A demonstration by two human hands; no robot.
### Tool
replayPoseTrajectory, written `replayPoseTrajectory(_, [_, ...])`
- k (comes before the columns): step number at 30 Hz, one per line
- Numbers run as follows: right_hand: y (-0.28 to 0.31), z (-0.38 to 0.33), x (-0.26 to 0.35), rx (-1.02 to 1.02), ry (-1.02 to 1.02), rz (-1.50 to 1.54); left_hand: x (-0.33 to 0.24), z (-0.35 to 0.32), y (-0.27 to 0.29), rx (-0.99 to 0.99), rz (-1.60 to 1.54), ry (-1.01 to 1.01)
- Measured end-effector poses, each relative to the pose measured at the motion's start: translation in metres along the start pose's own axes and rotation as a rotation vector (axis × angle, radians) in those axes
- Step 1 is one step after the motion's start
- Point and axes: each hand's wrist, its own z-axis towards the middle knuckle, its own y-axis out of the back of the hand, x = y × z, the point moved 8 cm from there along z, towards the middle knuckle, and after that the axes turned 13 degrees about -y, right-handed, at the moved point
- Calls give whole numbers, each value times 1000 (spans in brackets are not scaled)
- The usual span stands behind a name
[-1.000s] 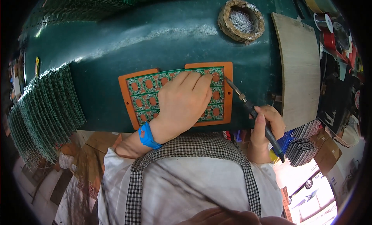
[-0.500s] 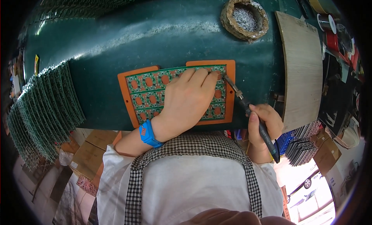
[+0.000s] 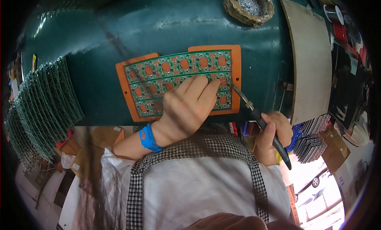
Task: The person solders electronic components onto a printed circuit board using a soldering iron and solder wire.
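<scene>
At the near edge of the dark green desk point(image 3: 99, 39), the right hand point(image 3: 274, 135) is clenched around a black-handled soldering iron point(image 3: 264, 125), whose metal tip touches the right edge of a green circuit-board panel with oval cut-outs point(image 3: 174, 77). The left hand point(image 3: 186, 109), with a blue wristband point(image 3: 149, 137) on its wrist, lies flat and released on the panel, fingers spread over its lower rows. The panel rests on an orange rectangular mat point(image 3: 236, 71). Further left stands a fanned stack of green boards point(image 3: 39, 107); beyond, a round holder of grey metal wool point(image 3: 249, 4).
</scene>
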Motion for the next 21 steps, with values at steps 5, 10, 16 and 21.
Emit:
replayPoseTrajectory(5, [-4, -1, 2, -5, 17, -26, -4, 0, -6, 18, -32, 16])
replayPoseTrajectory(10, [-10, -1, 2, 30, 20, -35, -7, -3, -16, 85, 16, -46])
replayPoseTrajectory(16, [-12, -1, 6, 38, 76, -10, -8, -1, -19, 147, 47, -25])
replayPoseTrajectory(21, [-14, -1, 7, 52, 85, -37, -8, -2, -16, 114, 19, 8])
